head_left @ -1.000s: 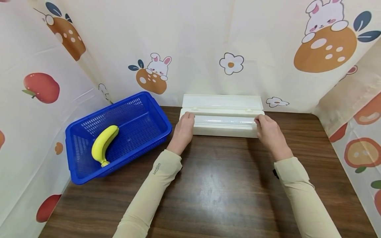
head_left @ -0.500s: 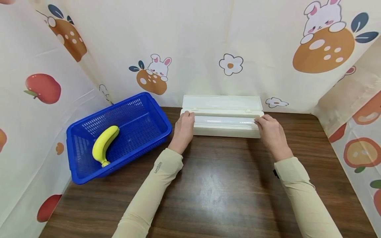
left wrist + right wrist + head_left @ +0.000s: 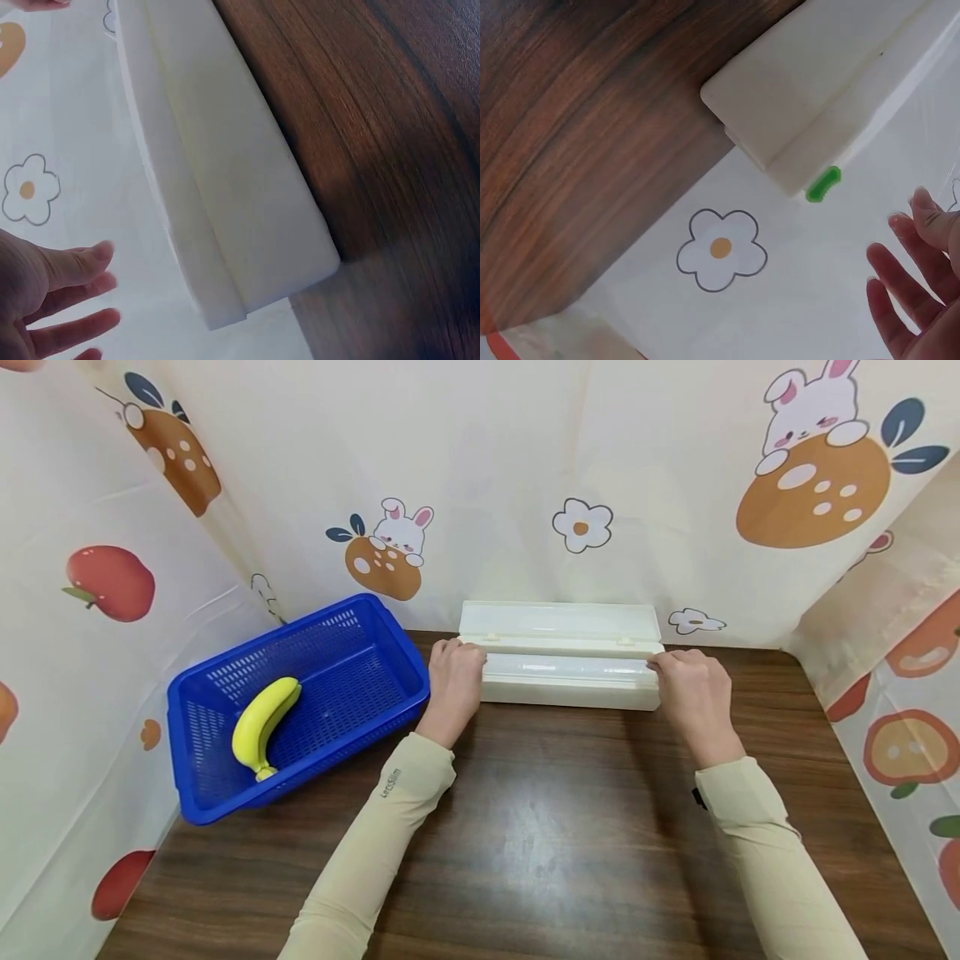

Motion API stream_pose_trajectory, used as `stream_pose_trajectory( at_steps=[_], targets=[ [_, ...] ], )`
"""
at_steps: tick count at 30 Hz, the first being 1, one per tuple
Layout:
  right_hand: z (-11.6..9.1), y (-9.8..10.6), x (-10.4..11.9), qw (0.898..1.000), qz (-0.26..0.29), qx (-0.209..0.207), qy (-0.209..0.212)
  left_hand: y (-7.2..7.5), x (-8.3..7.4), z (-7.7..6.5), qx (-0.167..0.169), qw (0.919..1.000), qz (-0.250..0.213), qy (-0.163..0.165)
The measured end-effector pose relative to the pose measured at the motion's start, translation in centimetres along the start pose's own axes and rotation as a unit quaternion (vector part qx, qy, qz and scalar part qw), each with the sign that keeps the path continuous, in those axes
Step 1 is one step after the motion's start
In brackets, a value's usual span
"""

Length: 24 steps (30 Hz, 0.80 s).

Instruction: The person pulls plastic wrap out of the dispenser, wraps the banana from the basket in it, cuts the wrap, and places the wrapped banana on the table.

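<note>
text="LetsSlim" [image 3: 391, 782] | on=left sleeve [image 3: 367, 856], near wrist | colour=dark

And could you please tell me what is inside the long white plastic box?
A shiny, whitish cylindrical roll shows inside; the left hand and right hand hide its ends, and whatever lies beneath is covered.

On my feed, a basket [image 3: 337, 703] sits left on the surface [image 3: 540, 835], a banana [image 3: 258, 731] in it. To its right, before the curtain [image 3: 495, 435], a box [image 3: 570, 693] holds a roll [image 3: 558, 667].
</note>
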State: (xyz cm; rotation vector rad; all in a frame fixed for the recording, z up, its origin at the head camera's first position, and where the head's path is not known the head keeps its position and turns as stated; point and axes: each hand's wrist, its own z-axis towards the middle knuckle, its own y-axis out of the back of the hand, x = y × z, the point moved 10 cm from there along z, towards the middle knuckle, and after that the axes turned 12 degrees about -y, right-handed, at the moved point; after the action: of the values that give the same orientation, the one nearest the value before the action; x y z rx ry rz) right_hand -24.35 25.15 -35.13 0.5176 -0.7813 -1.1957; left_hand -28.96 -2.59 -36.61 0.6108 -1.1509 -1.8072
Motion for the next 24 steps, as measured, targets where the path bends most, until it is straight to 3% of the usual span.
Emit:
stream_pose_trajectory(
  at_steps=[7, 14, 24],
  targets=[
    [0.2, 1.0, 1.0, 0.999, -0.033, -0.007, 0.021, 0.8, 0.5, -0.1, 0.001, 0.9997, 0.015, 0.020],
    [0.5, 2.1, 1.7, 0.997, -0.046, -0.016, 0.055, 1.9, 0.7, -0.2, -0.011, 0.9992, 0.035, 0.019],
    [1.0, 3.3, 1.9, 0.997, -0.042, -0.040, 0.059, 3.3, 0.6, 0.1, -0.044, 0.9982, 0.040, 0.008]
  ],
)
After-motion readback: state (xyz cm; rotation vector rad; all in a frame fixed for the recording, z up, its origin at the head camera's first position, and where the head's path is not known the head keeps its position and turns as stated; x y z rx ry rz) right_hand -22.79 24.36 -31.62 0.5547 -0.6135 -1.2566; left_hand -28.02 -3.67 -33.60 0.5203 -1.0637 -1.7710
